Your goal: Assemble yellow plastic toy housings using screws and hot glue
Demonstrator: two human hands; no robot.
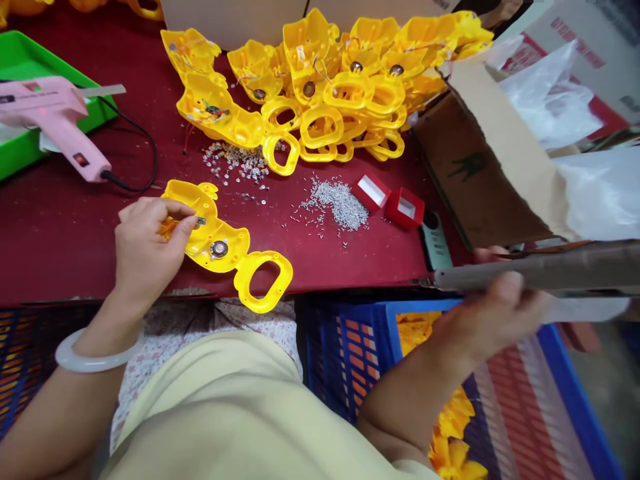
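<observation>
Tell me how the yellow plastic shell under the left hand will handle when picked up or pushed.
The yellow plastic shell looks thin-walled, so probably light and fairly stiff. Its protruding ring-shaped handle may make it tip when pushed.

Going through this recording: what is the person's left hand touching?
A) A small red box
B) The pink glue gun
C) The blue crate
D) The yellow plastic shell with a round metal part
D. The fingers of the left hand rest on the yellow plastic shell on the red table top, while the pink glue gun lies apart from the hand.
</observation>
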